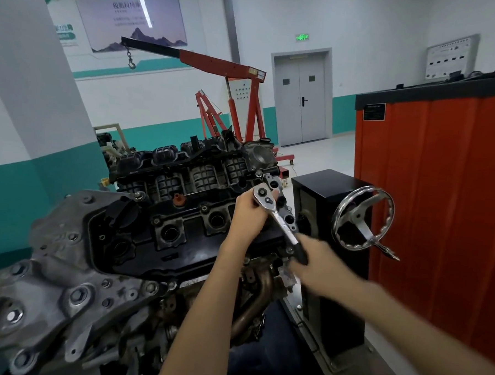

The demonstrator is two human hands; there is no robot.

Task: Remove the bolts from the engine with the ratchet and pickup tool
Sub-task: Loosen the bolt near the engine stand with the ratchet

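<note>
Engine [182,212] sits tilted on a stand, center-left, black top cover facing the camera, grey metal end cover [64,263] at lower left. Ratchet [279,217] lies over the right end of the top cover: chrome head up and away, black grip down toward the person. Left hand [249,209] is cupped round the ratchet head, fingers curled over its far side, so whatever is under the head is hidden. Right hand [319,262] is motion-blurred but wrapped round the black grip end of the handle. Both hands are grasping the same tool. A few bolts [139,194] show along the cover edge; can't tell which one the ratchet is on. Rusty exhaust pipes [261,291] sit below the cover, under the left forearm. Just right of the engine is a black box [326,185] carrying a chrome handwheel [363,219]. Behind that is a tall red cabinet [441,183] with a black top. Farther back a red engine hoist [245,101] stands on the floor with its chain hook hanging at left. Grey double door [301,101] in the back wall, green exit sign [302,37] above it. Mountain poster [131,23] on the wall at upper left.
</note>
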